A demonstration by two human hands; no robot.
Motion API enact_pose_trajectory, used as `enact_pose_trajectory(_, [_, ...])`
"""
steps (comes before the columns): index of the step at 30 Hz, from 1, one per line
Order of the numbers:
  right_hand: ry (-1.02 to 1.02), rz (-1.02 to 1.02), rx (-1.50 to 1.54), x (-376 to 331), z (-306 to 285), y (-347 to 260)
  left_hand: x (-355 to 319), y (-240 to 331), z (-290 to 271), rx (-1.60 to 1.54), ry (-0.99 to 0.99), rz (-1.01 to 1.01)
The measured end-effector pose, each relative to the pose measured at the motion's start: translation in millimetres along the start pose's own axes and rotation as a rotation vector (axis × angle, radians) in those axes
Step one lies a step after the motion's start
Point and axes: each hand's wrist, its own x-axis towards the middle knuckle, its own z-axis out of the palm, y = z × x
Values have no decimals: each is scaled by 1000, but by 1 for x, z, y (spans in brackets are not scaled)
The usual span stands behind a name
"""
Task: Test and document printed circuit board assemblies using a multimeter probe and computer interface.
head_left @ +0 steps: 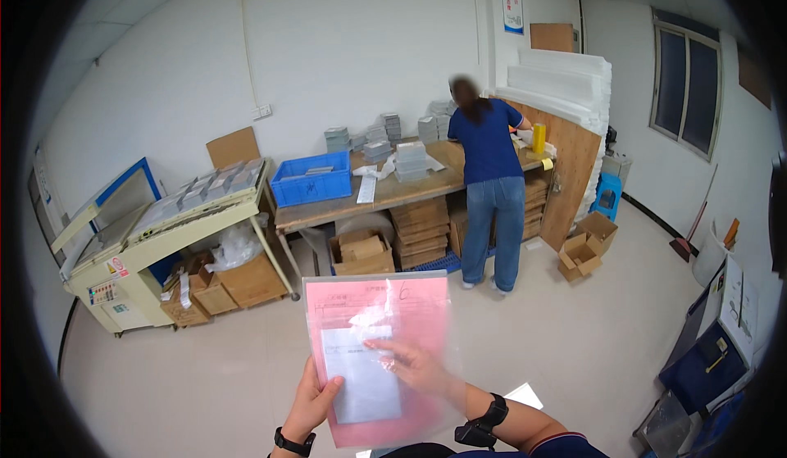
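The clear sleeve with its pink sheet is pinched at its lower left edge by the left grip. The open right grip is positioned over the upper right corner of the white slip; tilting clear of glare is advised.

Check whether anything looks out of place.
Two open cartons sit on the floor by the workbench, flaps splayed, unlike the cardboard stacked beneath it. No spill shows; glare veils part of the plastic sleeve.
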Motion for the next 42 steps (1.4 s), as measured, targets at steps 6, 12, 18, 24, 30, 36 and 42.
enact_pose_trajectory(6, [83,144,128,151,-56,67,184,-41,-44,-86,-80,-31])
enact_pose_trajectory(12, [155,-55,-346,282,-122,172,338,-89,-74,16,-68,-135])
enact_pose_trajectory(18, [309,380,483,376,-196,323,460,-152,-123,-245,223,-142])
enact_pose_trajectory(24, [-100,542,426,473,-219,441,611,-219,-136,14,357,-188])
enact_pose_trajectory(30, [247,520,357,631,-330,588,766,-225,-112,317,234,-147])
enact_pose_trajectory(36, [306,535,40,773,-405,727,769,-222,-143,631,-155,-653])
enact_pose_trajectory(42, [294,550,-343,835,-431,808,640,-257,-128,492,47,-916])
